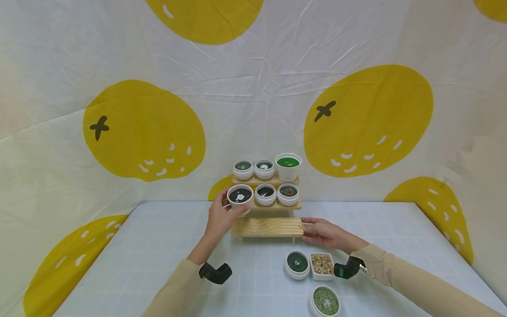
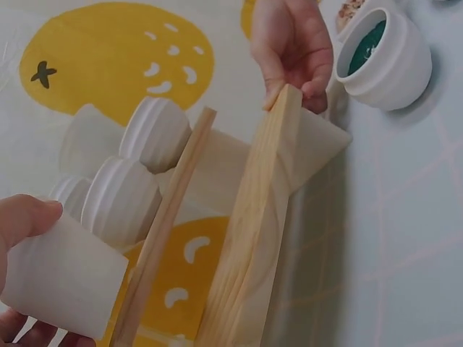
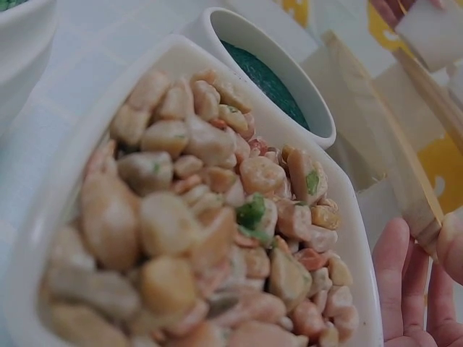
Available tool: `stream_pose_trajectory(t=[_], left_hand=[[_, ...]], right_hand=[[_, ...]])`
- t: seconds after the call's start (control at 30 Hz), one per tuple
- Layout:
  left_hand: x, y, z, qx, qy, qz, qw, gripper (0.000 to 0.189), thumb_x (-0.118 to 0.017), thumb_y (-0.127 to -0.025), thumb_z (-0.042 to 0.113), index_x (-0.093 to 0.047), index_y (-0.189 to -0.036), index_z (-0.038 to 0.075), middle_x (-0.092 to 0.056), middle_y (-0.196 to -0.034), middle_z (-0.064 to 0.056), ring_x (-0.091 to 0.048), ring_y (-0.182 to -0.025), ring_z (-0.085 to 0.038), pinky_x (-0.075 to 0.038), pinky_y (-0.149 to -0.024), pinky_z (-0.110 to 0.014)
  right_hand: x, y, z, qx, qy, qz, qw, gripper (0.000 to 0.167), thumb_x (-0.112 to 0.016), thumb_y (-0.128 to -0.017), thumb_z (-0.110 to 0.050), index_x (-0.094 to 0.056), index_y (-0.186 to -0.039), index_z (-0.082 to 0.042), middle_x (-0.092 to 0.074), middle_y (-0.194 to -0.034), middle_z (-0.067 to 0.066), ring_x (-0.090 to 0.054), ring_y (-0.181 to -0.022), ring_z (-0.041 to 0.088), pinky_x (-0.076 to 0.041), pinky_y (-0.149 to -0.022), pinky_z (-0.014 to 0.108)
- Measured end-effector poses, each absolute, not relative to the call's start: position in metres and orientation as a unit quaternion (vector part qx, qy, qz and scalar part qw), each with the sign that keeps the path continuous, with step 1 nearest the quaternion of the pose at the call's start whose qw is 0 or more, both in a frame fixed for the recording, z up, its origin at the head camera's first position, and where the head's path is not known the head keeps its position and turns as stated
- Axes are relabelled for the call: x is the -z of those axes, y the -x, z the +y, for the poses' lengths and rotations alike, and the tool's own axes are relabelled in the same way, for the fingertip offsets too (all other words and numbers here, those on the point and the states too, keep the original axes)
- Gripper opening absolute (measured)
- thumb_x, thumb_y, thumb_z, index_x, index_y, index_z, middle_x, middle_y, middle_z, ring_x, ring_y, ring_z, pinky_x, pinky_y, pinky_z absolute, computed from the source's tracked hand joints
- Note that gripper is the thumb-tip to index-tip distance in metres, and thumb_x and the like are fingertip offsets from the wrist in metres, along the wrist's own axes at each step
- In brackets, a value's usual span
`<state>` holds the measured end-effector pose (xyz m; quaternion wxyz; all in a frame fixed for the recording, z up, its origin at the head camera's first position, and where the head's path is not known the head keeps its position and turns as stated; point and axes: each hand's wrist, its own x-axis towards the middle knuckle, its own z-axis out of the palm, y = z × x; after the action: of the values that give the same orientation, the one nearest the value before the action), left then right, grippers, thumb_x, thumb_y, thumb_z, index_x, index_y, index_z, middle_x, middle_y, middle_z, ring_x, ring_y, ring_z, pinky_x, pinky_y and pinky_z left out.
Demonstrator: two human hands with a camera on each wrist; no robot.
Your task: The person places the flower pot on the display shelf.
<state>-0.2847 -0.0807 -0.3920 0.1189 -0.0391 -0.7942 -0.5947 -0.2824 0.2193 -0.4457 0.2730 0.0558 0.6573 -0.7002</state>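
Observation:
My left hand [image 1: 222, 215] grips a white cup [image 2: 61, 278] with a dark surface and a pale patch inside, at the left end of the middle tier of a three-tier wooden stand [image 1: 267, 227]. Thumb and fingers lie on opposite sides of the cup. At the right end of the lowest board, my right hand [image 1: 325, 234] pinches the wood, thumb on top and fingers beneath. Beside the held cup on the middle tier stand two white ribbed pots, a dark one [image 1: 265, 194] and a brownish-green one [image 1: 288, 194].
The top tier bears two small white pots [image 1: 243, 170] and a taller green-filled cup [image 1: 288, 167]. In front, near my right forearm, are a dark green pot [image 1: 297, 265], a square dish of pebbles [image 1: 322, 266] and a speckled green pot [image 1: 325, 301]. A fruit-print cloth [image 1: 253, 110] hangs behind.

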Motion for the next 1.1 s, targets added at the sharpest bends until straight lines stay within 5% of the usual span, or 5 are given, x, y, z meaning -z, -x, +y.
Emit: stream_pose_trajectory(t=[1.1], left_hand=[[0.398,0.299,-0.071,0.616,0.040,-0.774,0.141,0.074,-0.077,-0.077,0.007,-0.036,-0.138,-0.001,-0.056,-0.126,-0.026,-0.059,-0.112,-0.037,-0.050,-0.097,-0.046]], right_hand=[[0.448,0.284,0.220,0.701,-0.048,0.657,0.275,0.062,-0.051,-0.099,-0.014,-0.020,-0.149,0.004,-0.063,-0.102,0.005,-0.063,-0.084,0.010,-0.056,-0.075,0.020]])
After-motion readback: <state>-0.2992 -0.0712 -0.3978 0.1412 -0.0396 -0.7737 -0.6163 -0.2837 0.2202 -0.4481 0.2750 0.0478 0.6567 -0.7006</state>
